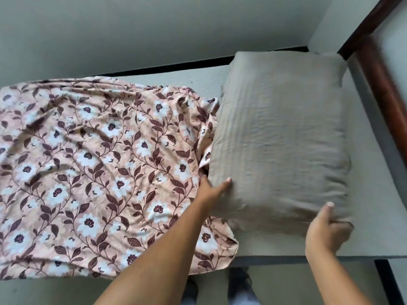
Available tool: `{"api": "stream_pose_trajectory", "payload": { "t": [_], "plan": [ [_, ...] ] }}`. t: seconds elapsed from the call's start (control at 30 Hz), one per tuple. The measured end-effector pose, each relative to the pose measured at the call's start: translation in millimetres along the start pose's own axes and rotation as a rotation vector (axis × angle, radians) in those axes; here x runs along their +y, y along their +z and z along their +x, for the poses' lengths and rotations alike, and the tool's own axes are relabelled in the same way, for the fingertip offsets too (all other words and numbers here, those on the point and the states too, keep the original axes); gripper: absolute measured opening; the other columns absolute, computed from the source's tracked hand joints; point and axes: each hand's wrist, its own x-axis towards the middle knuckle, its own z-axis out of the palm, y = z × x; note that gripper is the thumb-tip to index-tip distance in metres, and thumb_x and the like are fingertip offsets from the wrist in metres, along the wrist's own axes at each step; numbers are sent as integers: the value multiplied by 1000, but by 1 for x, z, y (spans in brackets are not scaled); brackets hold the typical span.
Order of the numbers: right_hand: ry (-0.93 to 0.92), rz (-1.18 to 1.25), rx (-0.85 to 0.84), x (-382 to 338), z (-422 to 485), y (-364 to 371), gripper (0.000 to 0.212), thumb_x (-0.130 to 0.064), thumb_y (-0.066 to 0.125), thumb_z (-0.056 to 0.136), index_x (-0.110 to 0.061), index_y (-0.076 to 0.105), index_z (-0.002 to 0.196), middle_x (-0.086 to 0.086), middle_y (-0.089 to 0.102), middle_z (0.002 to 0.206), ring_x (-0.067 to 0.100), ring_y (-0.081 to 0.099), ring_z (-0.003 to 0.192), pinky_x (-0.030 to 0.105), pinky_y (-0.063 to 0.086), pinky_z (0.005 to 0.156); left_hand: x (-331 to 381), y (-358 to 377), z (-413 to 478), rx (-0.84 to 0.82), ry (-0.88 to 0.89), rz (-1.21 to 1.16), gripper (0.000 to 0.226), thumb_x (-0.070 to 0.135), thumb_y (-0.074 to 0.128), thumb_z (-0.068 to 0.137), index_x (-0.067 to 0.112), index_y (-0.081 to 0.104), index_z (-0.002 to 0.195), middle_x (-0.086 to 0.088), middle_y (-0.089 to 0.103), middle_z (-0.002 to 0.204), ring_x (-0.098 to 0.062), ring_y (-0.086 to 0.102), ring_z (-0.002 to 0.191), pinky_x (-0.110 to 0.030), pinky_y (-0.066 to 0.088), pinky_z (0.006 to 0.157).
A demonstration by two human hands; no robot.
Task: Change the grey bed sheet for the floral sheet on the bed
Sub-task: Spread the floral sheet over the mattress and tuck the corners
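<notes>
Both hands on the grey pillow now: left hand pinching its near-left corner, right hand clutching the near-right one (to clear the mattress); floral sheet lies rumpled alongside, unspread.

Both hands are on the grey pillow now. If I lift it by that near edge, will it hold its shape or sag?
The grey pillow looks plump and soft, so it will probably sag between the left hand and right hand. Its wrinkled cover seems loose and may bunch in the grip. It probably lifts easily, though it may drag the floral sheet bunched against its left side.
</notes>
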Motion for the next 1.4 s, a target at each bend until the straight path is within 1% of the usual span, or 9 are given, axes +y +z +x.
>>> {"api": "stream_pose_trajectory", "payload": {
  "t": [0.17, 0.27, 0.37, 0.47, 0.57, 0.73, 0.9, 1.17, 1.4],
  "plan": [
    [-100, -349, -111, -31, 47, -2, 110, -65, 67, 83, -7, 13, 159, 24, 4, 167, 47, 18, 149, 62, 26, 115, 33, 34, 1, 41, 1, 69, 91, 58, 93, 49, 25, 57, 126, 6, 69, 117, -12, 67, 104, -34, 54, 99],
    [-205, -407, -330, -50, 76, 2, 100, -76, 56, 83, -12, 27, 156, 19, 29, 162, 41, 34, 145, 57, 32, 115, 45, 41, 11, 94, -13, 177, 86, 54, 92, 39, 27, 63, 116, 6, 73, 107, -15, 70, 96, -40, 57, 94],
    [-155, -221, -614, -67, 93, 4, 79, -58, 62, 93, -7, 37, 149, 14, 47, 153, 33, 46, 139, 37, 34, 111, 62, 47, 10, 102, -25, 230, 77, 52, 92, 42, 21, 66, 108, 3, 74, 102, -17, 71, 92, -40, 59, 89],
    [-70, -153, -664, -79, 108, 6, 81, -60, 65, 90, -2, 45, 142, 16, 52, 147, 32, 48, 136, 35, 36, 108, 76, 55, 2, 162, -21, 157, 91, 70, 89, 43, 21, 62, 115, 0, 71, 112, -19, 69, 98, -37, 58, 92],
    [7, -88, -749, -94, 118, 7, 85, -72, 77, 71, -7, 67, 125, 7, 71, 124, 24, 66, 117, 37, 46, 107, 93, 60, -10, 183, 84, 180, 66, 54, 89, 64, 26, 60, 116, 5, 69, 105, -17, 66, 96, -33, 55, 91],
    [-76, 122, -646, -141, 97, -3, 20, -31, 81, 85, -15, 69, 88, 14, 73, 110, 30, 71, 102, 49, 54, 99, 144, 50, -35, 223, 297, 253, 52, 45, 79, 71, 29, 59, 116, -1, 71, 108, -24, 67, 99, -42, 55, 92],
    [-238, 307, -592, -213, 16, -20, 18, -27, 78, 85, -24, 62, 79, 8, 68, 94, 25, 67, 96, 43, 53, 93, 195, -15, -72, 331, 502, 242, 39, 37, 74, 82, 27, 60, 117, 1, 69, 109, -21, 64, 102, -37, 52, 91],
    [-538, 301, -929, -249, -166, 20, 7, -19, 73, 94, -11, 73, 95, -9, 69, 85, -13, 63, 66, 11, 53, 65, 158, -199, -135, 690, 559, 88, 33, 43, 67, 80, 28, 63, 109, 8, 71, 97, -16, 68, 92, -37, 55, 83],
    [-907, -105, -1244, -203, -329, 141, 42, -36, 70, 95, -13, 62, 129, -11, 69, 117, 19, 60, 121, 27, 43, 107, 23, -328, -135, 1070, 146, -20, 37, 32, 69, 92, 10, 59, 120, -18, 66, 114, -39, 62, 108, -42, 46, 86]
  ]
}}
